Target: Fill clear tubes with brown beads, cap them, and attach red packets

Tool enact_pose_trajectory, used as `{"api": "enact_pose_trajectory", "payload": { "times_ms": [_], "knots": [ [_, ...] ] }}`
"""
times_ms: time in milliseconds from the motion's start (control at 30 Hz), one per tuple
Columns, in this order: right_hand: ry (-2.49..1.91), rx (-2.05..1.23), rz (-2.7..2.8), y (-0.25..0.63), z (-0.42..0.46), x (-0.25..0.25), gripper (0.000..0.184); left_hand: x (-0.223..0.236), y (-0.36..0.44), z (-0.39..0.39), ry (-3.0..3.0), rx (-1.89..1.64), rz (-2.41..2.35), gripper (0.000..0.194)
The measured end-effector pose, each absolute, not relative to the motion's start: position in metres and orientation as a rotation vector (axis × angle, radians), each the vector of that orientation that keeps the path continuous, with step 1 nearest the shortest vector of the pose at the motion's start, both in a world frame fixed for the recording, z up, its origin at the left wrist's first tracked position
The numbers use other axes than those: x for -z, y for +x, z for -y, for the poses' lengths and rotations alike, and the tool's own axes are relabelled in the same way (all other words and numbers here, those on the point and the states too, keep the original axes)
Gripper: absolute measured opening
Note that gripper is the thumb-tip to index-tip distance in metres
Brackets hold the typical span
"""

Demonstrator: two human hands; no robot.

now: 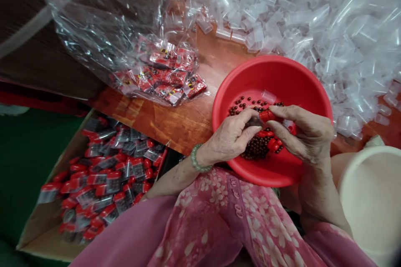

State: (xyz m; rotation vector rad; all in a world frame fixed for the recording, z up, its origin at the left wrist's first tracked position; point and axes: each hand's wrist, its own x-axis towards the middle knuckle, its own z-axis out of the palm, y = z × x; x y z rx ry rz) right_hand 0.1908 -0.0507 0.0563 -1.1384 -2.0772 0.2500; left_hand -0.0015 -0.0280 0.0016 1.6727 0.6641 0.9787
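Over the red basin (272, 64), my left hand (230, 137) pinches a small clear container (253, 121) that looks dark inside. My right hand (303, 131) grips a red cap (266, 115) between thumb and fingers, at the container's end. Whether the cap is fully seated on it I cannot tell. Below the hands, small dark brown beads (255, 149) lie heaped in the basin, some scattered toward its far side. Several loose red caps (275, 145) rest beside the beads. One clear plastic tube (268, 96) lies on the basin floor behind my fingers.
A big pile of clear plastic tubes (291, 21) covers the table's far right. Red printed packets (169, 77) sit in a clear bag at left. On the lower left, a cardboard box (34, 231) holds many red-capped containers (106, 175). A cream-coloured tub (372, 200) stands at right.
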Motion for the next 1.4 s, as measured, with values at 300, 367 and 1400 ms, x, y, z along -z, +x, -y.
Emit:
{"api": "enact_pose_trajectory", "payload": {
  "times_ms": [300, 367, 1400],
  "knots": [
    [-1.061, -0.217, 2.241, 0.199, 0.051, -0.056, 0.042, -0.009, -0.003, 0.029, 1.710, -0.853, -0.698, 0.012],
    [-1.080, -0.135, 2.309, 0.197, 0.053, -0.053, 0.055, -0.010, -0.003, 0.029, 1.657, -0.832, -0.707, 0.012],
    [-1.277, -0.397, 1.917, 0.195, 0.050, -0.032, 0.031, -0.011, 0.002, 0.019, 1.624, -0.743, -0.700, 0.006]
  ]
}}
